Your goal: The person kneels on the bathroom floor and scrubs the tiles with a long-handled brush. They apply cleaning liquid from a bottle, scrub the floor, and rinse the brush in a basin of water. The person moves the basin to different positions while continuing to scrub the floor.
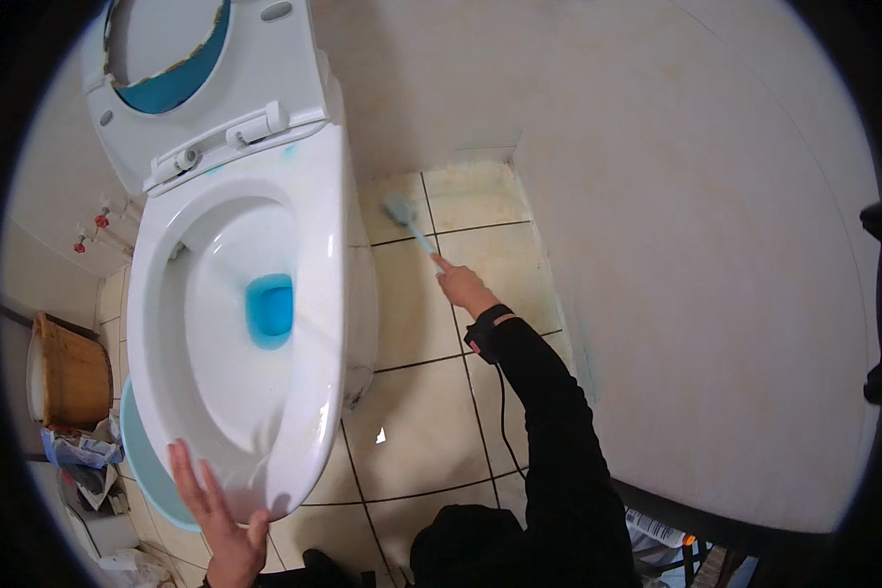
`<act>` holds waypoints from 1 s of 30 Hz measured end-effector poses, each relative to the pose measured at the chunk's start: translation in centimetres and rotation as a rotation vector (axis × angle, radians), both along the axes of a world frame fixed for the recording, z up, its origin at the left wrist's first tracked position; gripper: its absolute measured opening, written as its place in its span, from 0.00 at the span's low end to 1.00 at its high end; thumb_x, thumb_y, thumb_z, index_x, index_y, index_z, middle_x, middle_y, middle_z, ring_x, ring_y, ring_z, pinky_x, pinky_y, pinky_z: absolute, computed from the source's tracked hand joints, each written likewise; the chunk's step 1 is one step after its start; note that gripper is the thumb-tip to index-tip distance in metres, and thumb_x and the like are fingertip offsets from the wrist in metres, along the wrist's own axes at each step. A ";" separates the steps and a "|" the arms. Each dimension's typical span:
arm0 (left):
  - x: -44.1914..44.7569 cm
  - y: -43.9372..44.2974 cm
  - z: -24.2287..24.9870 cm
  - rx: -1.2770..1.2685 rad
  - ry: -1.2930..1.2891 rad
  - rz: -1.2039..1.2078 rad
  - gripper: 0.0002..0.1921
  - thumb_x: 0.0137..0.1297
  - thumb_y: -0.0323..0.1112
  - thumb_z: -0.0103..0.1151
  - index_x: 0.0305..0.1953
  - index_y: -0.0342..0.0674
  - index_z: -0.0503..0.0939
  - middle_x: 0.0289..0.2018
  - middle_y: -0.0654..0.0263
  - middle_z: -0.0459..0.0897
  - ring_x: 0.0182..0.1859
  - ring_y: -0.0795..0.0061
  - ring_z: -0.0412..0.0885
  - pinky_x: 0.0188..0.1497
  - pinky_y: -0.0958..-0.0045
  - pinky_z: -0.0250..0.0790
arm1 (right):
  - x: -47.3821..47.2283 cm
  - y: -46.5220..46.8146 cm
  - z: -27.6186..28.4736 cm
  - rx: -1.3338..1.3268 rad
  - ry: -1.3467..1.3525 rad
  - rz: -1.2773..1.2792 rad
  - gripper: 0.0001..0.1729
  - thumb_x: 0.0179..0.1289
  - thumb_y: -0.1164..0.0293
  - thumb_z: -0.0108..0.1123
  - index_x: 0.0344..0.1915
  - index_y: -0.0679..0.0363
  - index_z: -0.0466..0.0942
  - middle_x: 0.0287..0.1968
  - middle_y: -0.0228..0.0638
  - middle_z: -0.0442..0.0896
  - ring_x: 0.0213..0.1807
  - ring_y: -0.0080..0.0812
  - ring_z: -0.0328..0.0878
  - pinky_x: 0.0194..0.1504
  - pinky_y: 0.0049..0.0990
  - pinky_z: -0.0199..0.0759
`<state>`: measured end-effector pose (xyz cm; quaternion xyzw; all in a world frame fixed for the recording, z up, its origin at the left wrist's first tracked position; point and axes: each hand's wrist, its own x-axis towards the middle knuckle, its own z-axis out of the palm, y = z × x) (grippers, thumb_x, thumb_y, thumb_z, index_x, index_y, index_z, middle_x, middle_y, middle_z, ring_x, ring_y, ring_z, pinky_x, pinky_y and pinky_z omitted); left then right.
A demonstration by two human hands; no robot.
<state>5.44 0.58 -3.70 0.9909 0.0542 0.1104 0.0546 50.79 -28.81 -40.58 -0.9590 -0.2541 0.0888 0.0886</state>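
Note:
My right hand (464,285) grips the handle of a pale blue toilet brush (406,215). Its bristle head, slightly blurred, is low over the floor tiles (411,309) between the toilet and the wall. My left hand (219,514) is spread at the front rim of a white ceramic toilet bowl (213,367) and holds nothing; whether the palm presses on the rim cannot be made out. Blue water (273,301) sits at the bottom of the bowl. The raised seat and lid (213,121) lean back, with a torn blue-and-white panel at the top.
Left of the toilet stand a light blue basin (151,470) and a wooden bucket (77,371), near crumpled packaging (81,448). Red-handled valves (101,218) are on the wall behind. A pale wall (691,257) bounds the right side. A cable (505,419) hangs from my right wrist.

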 end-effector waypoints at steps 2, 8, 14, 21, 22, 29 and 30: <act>2.6 -1.8 -0.1 0.022 0.070 -0.022 0.40 0.68 0.64 0.38 0.72 0.44 0.48 0.70 0.42 0.47 0.71 0.39 0.46 0.69 0.42 0.41 | 1.4 -0.5 -0.3 0.048 0.123 -0.034 0.35 0.60 0.74 0.50 0.68 0.63 0.57 0.34 0.46 0.84 0.35 0.47 0.82 0.39 0.42 0.76; 3.1 -1.5 -1.2 -0.021 0.083 0.044 0.42 0.67 0.66 0.34 0.71 0.40 0.49 0.70 0.45 0.49 0.72 0.43 0.46 0.71 0.45 0.39 | 5.2 -5.1 0.2 0.127 -0.072 -0.489 0.32 0.66 0.66 0.45 0.71 0.51 0.54 0.30 0.50 0.81 0.34 0.51 0.81 0.39 0.46 0.75; 3.2 -1.8 -1.3 -0.108 0.072 0.055 0.43 0.66 0.65 0.38 0.71 0.39 0.50 0.70 0.44 0.50 0.72 0.43 0.48 0.70 0.45 0.40 | 5.7 -8.1 0.7 0.042 0.015 -0.349 0.32 0.66 0.65 0.45 0.70 0.52 0.56 0.31 0.52 0.81 0.33 0.54 0.79 0.39 0.49 0.73; 4.0 -1.2 -2.0 -0.047 0.000 -0.004 0.43 0.66 0.66 0.39 0.72 0.42 0.47 0.70 0.50 0.53 0.72 0.47 0.49 0.70 0.44 0.47 | 6.1 -10.7 2.1 -0.146 0.057 -0.283 0.33 0.64 0.68 0.47 0.70 0.48 0.57 0.29 0.47 0.80 0.32 0.48 0.80 0.36 0.46 0.75; 4.0 -1.2 -2.1 -0.051 0.001 -0.007 0.42 0.66 0.65 0.39 0.72 0.41 0.47 0.70 0.49 0.53 0.72 0.47 0.50 0.70 0.44 0.47 | 6.2 -11.0 2.2 -0.186 0.024 -0.311 0.33 0.64 0.68 0.47 0.70 0.48 0.57 0.29 0.46 0.80 0.32 0.48 0.80 0.36 0.45 0.75; 3.9 -1.2 -2.3 -0.065 -0.030 -0.006 0.41 0.67 0.63 0.40 0.71 0.41 0.49 0.69 0.48 0.54 0.71 0.49 0.52 0.70 0.44 0.47 | 5.9 -12.1 2.0 -0.050 -0.199 -0.267 0.32 0.63 0.70 0.46 0.68 0.56 0.59 0.28 0.47 0.81 0.29 0.48 0.81 0.31 0.45 0.75; 4.1 -1.1 -2.3 -0.068 -0.049 -0.011 0.41 0.66 0.63 0.40 0.71 0.41 0.49 0.69 0.48 0.55 0.71 0.49 0.52 0.70 0.44 0.47 | 5.4 -12.5 1.8 -0.120 -0.138 -0.267 0.32 0.63 0.69 0.46 0.68 0.57 0.59 0.28 0.48 0.81 0.30 0.49 0.81 0.32 0.46 0.74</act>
